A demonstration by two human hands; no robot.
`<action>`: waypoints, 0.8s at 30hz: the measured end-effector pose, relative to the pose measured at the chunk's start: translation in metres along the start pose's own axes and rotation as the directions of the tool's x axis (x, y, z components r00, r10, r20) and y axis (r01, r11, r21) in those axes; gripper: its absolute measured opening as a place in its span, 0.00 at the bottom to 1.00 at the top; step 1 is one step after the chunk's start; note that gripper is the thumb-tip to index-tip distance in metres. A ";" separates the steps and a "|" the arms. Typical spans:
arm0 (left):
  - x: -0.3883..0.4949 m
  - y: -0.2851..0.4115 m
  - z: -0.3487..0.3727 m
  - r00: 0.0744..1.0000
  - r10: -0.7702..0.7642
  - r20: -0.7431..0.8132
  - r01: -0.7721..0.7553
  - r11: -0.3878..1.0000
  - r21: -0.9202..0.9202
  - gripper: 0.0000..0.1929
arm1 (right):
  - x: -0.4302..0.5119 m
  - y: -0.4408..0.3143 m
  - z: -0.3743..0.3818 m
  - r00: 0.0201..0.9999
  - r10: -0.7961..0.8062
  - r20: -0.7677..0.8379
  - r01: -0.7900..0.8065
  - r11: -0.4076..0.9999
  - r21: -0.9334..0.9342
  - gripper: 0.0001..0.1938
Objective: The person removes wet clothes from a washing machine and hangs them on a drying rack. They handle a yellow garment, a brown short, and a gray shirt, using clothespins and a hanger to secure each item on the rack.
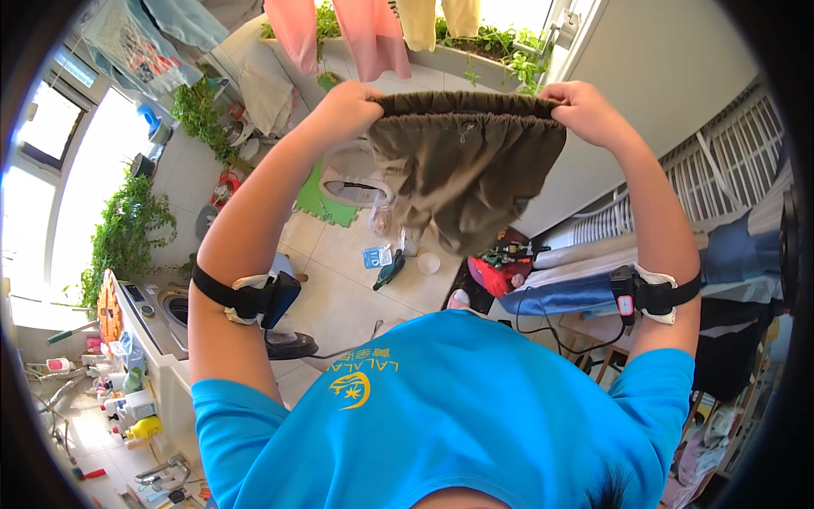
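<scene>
A pair of dark olive-brown trousers or shorts [467, 168] hangs in front of me at arm's length. My left hand [348, 113] grips one end of its gathered elastic waistband, and my right hand [586, 116] pinches the other end. Between them the waistband is spread wide, its opening facing up. A metal eyelet with a short cord [469, 129] shows at the middle of the band. Below, the cloth falls in loose folds, so where the legs end is hard to tell.
Pink trousers [375, 38] and a blue garment [137, 54] hang overhead. A green foam mat [315, 200] and a cat-eared pet bed [327, 181] lie on the tiled floor. The washing machine [152, 312] stands left; folded drying racks [712, 159] lean right.
</scene>
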State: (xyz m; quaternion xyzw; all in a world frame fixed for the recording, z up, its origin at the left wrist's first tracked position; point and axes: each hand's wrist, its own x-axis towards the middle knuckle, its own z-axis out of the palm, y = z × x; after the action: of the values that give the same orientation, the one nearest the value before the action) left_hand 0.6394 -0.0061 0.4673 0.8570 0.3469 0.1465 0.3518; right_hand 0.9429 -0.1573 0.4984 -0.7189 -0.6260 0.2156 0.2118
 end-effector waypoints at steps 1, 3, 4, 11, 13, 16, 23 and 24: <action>0.010 0.007 -0.001 1.000 0.000 -0.005 0.000 1.000 0.003 0.15 | 0.005 0.004 -0.008 1.000 -0.001 -0.007 0.001 0.998 0.064 0.13; 0.027 0.023 -0.008 1.000 -0.016 -0.018 0.016 1.000 0.017 0.14 | 0.016 0.007 -0.022 0.999 -0.008 -0.032 0.010 0.998 0.059 0.14; 0.033 0.029 -0.014 1.000 0.007 -0.027 -0.007 1.000 0.001 0.13 | 0.023 0.008 -0.028 0.999 0.003 -0.045 -0.001 0.998 0.063 0.15; 0.090 0.064 -0.059 0.983 -0.096 -0.155 0.111 0.990 0.091 0.12 | 0.081 0.001 -0.068 0.965 0.065 -0.255 -0.002 0.971 0.241 0.17; 0.107 0.072 -0.075 0.963 0.011 -0.268 0.055 0.970 0.236 0.12 | 0.091 -0.010 -0.081 0.927 0.018 -0.376 0.074 0.971 0.229 0.17; 0.119 0.083 -0.098 0.910 0.082 -0.406 0.021 0.970 0.242 0.16 | 0.100 -0.034 -0.102 0.826 -0.062 -0.560 0.133 0.987 0.087 0.16; 0.133 0.119 -0.122 0.931 0.034 -0.364 -0.119 0.970 -0.212 0.14 | 0.122 -0.047 -0.116 0.723 -0.052 -0.689 0.158 0.983 0.092 0.15; 0.138 0.122 -0.123 0.939 0.034 -0.342 -0.139 0.948 -0.286 0.13 | 0.125 -0.045 -0.118 0.749 -0.025 -0.662 0.167 0.974 0.153 0.15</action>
State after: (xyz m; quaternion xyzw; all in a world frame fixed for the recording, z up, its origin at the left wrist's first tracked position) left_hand 0.7371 0.0890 0.6410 0.7696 0.3361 0.3566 0.4094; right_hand 0.9902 -0.0317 0.6152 -0.6900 -0.5230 0.0014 0.5004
